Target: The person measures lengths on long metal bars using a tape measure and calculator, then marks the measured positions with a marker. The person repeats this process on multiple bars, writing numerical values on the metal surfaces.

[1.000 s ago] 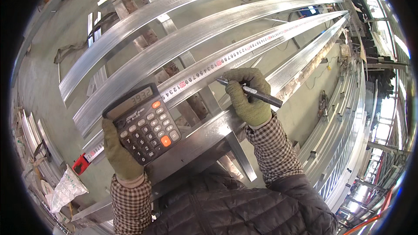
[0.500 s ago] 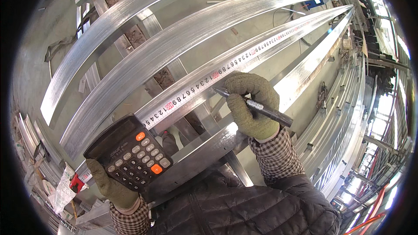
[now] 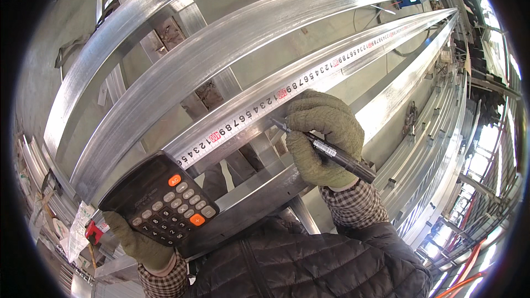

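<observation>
My left hand (image 3: 139, 245), in a green glove, grips the lower left of a black calculator (image 3: 144, 187) with orange and grey keys. The calculator covers part of a white tape measure (image 3: 255, 111) that is stretched along a shiny metal tube (image 3: 237, 139). In my gloved right hand (image 3: 324, 139) is a black marker (image 3: 341, 157), held like a pen between thumb and fingers. Its tip points at the edge of the tube beside the tape; whether it touches the metal I cannot tell.
Further long metal tubes (image 3: 243, 25) run alongside, resting on crosswise supports (image 3: 201, 96). A red tape case (image 3: 94, 233) shows at lower left beside a crumpled whitish sheet (image 3: 78, 234). Stacked metal profiles (image 3: 425, 157) lie to the right. A blue object (image 3: 408, 2) is on the floor far off.
The view has shifted slightly. The calculator appears a little lower and further left, and my right hand with the marker slightly further right. Both hands keep their hold.
</observation>
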Available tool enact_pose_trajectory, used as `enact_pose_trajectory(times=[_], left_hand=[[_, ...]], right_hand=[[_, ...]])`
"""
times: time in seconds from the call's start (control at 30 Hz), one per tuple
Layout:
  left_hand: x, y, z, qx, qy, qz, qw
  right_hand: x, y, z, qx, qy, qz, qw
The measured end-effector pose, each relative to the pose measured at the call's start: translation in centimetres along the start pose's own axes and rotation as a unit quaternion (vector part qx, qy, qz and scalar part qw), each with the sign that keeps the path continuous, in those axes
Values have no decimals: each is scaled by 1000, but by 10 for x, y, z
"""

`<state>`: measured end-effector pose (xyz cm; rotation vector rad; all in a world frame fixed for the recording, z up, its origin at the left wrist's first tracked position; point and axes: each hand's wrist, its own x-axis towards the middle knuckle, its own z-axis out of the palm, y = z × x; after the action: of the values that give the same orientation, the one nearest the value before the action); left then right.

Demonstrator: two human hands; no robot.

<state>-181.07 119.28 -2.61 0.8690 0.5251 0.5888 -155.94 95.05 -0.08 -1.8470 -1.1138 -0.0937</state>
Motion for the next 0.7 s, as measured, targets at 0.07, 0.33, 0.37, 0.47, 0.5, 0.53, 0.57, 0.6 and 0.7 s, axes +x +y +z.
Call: enact_pose_trajectory(times=[0.07, 0.33, 0.37, 0.47, 0.5, 0.53, 0.57, 0.6, 0.7], left_hand=[[-1, 0, -1, -10, 2, -6, 1000], [0, -2, -8, -8, 32, -13, 999], [1, -2, -9, -11, 28, -13, 999], [1, -2, -8, -7, 32, -5, 999], [1, -3, -7, -6, 33, -5, 999], [2, -3, -6, -5, 35, -4, 999], [2, -3, -5, -4, 37, -4, 999], [4, -3, -5, -7, 33, -6, 999], [7, -1, -3, -1, 36, -8, 999]], right_hand=[[-1, 2, 2, 24, 7, 5, 1000], [1, 5, 6, 31, 27, 20, 999], [2, 5, 7, 25, 38, 28, 999], [5, 7, 7, 27, 28, 34, 999], [5, 7, 7, 23, 17, 20, 999], [6, 8, 7, 18, 4, 3, 1000], [6, 9, 6, 22, 3, -14, 1000], [6, 9, 7, 15, 6, -1, 1000], [4, 10, 8, 26, 31, 25, 999]])
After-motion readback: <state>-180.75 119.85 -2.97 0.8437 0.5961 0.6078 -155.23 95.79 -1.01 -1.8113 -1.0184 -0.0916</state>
